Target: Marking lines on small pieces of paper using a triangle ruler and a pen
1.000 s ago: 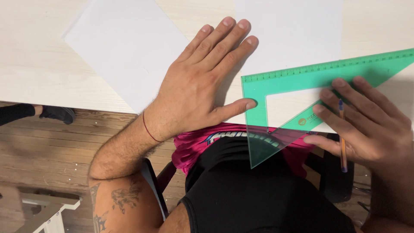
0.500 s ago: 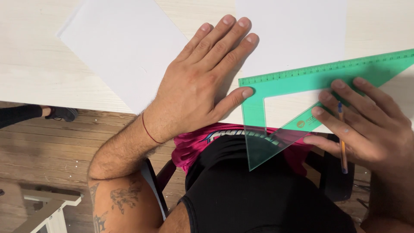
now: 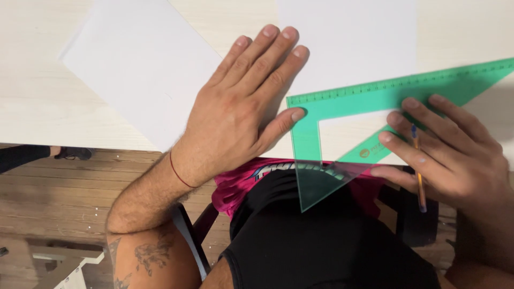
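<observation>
In the head view, the green set square [image 3: 342,101] served as the landmark. It lay flat on the pale wooden desk [image 3: 37,101], with one long edge running up toward the far right and its lower corner jutting out past the near desk edge, over the person's lap.

The left hand [image 3: 241,107] lay just left of the set square, palm down and fingers spread flat, gripping nothing; it pressed on a white sheet of paper [image 3: 139,69], and its thumb tip touched the set square's left corner. A thin red band circled that wrist.

The right hand [image 3: 450,155] rested on the right part of the set square, with its fingertips pressing on the slanted inner bar and the top bar. It also held an orange pen [image 3: 417,166] tucked between the fingers, running down toward the lap. A second white sheet [image 3: 348,43] lay beyond the set square and partly under it.

The set square looked like thin, translucent plastic: light, stiff, smooth and probably slippery on paper. It would likely skid unless pressed flat from above, and spreading the pressure over two of its bars should keep it steady. To lift it, the overhanging corner or the open middle cut-out offered the easiest purchase. The paper looked limp and easily creased, best held down with a flat palm.
</observation>
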